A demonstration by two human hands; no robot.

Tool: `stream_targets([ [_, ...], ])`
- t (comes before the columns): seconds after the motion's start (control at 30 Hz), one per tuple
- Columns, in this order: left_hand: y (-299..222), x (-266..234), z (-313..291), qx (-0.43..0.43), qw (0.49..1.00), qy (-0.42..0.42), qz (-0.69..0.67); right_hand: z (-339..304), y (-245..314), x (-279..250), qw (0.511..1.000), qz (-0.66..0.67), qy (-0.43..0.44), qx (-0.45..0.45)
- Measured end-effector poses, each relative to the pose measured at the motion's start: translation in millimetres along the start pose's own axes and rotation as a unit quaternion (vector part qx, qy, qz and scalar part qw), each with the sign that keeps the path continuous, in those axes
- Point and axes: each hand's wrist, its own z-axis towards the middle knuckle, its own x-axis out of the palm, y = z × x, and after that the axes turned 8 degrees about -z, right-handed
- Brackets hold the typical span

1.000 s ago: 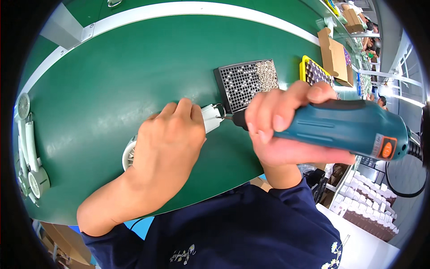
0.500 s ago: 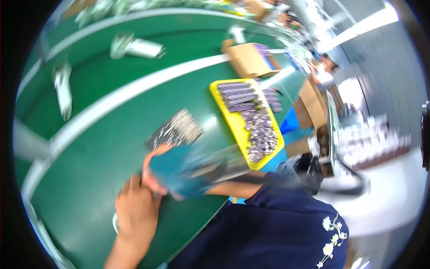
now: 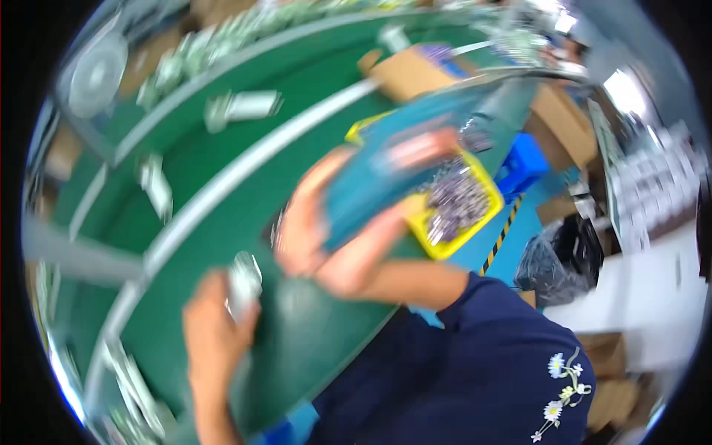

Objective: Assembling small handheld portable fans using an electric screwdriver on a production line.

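My left hand [image 3: 215,326] has its fingers closed round a small white piece with a clear, shiny head [image 3: 245,282], above the green work surface [image 3: 297,356]. To its right, my right hand [image 3: 326,230] grips a teal handheld power tool [image 3: 400,163], blurred by motion and tilted up toward the far right. The tool's exact kind and its tip are smeared. Behind my right hand, only a dark edge of the screw-filled block [image 3: 273,228] shows. The tool covers part of a yellow tray [image 3: 445,251] holding many small purple-grey parts [image 3: 460,199].
Beyond a pale divider rail [image 3: 215,200] lie white tube-shaped pieces [image 3: 252,106] on the green belt. An open cardboard box [image 3: 408,74] stands past the tray. A blue bin [image 3: 523,163] and a black bag [image 3: 578,252] are at the right. Another person is at the far right.
My right hand has lifted the teal tool up and swung it right, away from my left hand. The white piece in my left hand now shows. The view has shifted.
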Motion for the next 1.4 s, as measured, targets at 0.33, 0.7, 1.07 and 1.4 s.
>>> stream_targets([
  [0.33,44,42,-22,0.065,0.934,-0.342,-0.083,-12,-31,-43,0.991,-0.057,-0.054,0.112],
  [0.7,0,71,-69,0.010,0.997,-0.080,-0.001,-5,-63,-45,0.987,-0.112,0.022,0.114],
  [1.07,-8,91,-70,-0.020,0.999,-0.009,-0.026,0,-71,-47,0.991,-0.083,0.051,0.091],
  [1.4,3,87,-72,-0.019,0.987,-0.087,-0.132,0,-73,-38,0.975,-0.092,0.188,0.069],
])
